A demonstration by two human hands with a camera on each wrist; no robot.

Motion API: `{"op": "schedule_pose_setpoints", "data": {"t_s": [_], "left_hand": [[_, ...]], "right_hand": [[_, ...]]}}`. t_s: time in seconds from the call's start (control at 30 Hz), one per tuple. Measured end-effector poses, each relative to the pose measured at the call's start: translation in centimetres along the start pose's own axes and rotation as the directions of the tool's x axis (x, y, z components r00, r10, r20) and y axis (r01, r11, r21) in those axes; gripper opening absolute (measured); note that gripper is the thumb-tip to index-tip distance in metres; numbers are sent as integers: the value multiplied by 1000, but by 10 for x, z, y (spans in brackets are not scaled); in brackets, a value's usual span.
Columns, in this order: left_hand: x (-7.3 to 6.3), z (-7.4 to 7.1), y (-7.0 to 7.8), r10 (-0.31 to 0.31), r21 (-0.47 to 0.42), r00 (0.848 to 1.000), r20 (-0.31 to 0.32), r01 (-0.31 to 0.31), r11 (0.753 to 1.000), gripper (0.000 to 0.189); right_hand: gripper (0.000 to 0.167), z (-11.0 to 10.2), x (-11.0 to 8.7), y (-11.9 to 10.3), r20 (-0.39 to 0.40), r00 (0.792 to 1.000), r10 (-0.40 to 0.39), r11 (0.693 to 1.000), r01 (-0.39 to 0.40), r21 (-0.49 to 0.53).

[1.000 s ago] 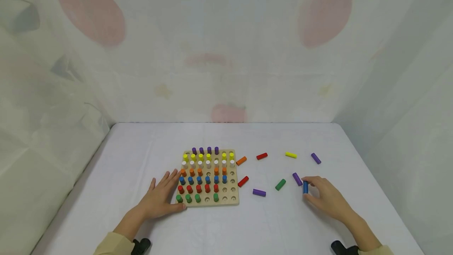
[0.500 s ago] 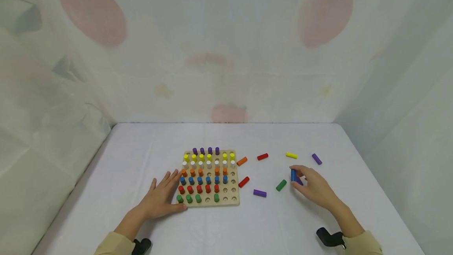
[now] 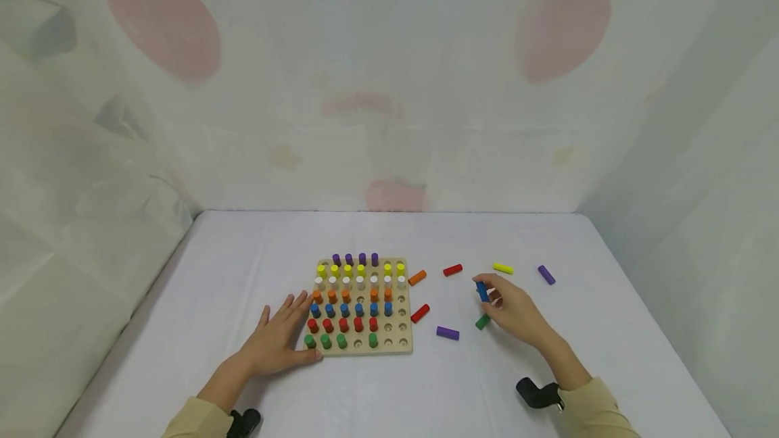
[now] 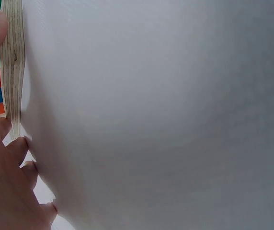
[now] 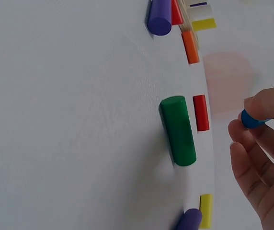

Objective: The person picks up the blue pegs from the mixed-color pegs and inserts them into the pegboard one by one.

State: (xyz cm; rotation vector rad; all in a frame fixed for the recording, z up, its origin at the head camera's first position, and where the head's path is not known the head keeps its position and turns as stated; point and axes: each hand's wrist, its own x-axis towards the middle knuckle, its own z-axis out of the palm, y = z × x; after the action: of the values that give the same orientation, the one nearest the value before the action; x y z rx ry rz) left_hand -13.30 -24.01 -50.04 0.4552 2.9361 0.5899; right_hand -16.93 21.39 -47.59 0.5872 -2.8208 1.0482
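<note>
My right hand (image 3: pixel 516 311) pinches a blue peg (image 3: pixel 482 291) between thumb and fingers, raised over the table right of the pegboard; in the right wrist view the end of that blue peg (image 5: pixel 252 120) shows beneath the thumb. A green peg (image 3: pixel 483 322) lies just under this hand, partly covered by it. My left hand (image 3: pixel 274 340) rests with spread fingers along the left edge of the wooden pegboard (image 3: pixel 402 347). In the left wrist view its thumb and a finger touch the board's side (image 4: pixel 13 62). Rows of coloured pegs stand upright in the board, with several bare holes, mostly at the right.
Loose pegs lie right of the board: an orange peg (image 3: pixel 417 278), a red peg (image 3: pixel 453 270), another red peg (image 3: pixel 420 313), a purple peg (image 3: pixel 447 333), a yellow peg (image 3: pixel 503 268) and a far-right purple peg (image 3: pixel 546 274). A printed curtain hangs behind the table.
My right hand has lifted the blue peg and carried it leftward and slightly away from me, passing over a purple peg to above the green one. My left hand stays at the board.
</note>
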Motion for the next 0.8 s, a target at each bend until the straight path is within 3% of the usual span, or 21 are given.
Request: {"op": "schedule_pose_setpoints", "data": {"t_s": [0.2, 0.53, 0.8], "left_hand": [[0, 0, 0, -6, -9, 1000, 10, 6, 1000, 107], [1, 1, -1, -9, 6, 1000, 6, 9, 1000, 107], [1, 2, -1, -19, 6, 1000, 15, 19, 1000, 108]], "right_hand": [[44, 6, 9, -2, -32, 998, -60, 998, 61, 14], [39, 17, 18, -7, -48, 994, -96, 994, 99, 49], [27, 25, 24, -14, -82, 991, -106, 994, 107, 17]]}}
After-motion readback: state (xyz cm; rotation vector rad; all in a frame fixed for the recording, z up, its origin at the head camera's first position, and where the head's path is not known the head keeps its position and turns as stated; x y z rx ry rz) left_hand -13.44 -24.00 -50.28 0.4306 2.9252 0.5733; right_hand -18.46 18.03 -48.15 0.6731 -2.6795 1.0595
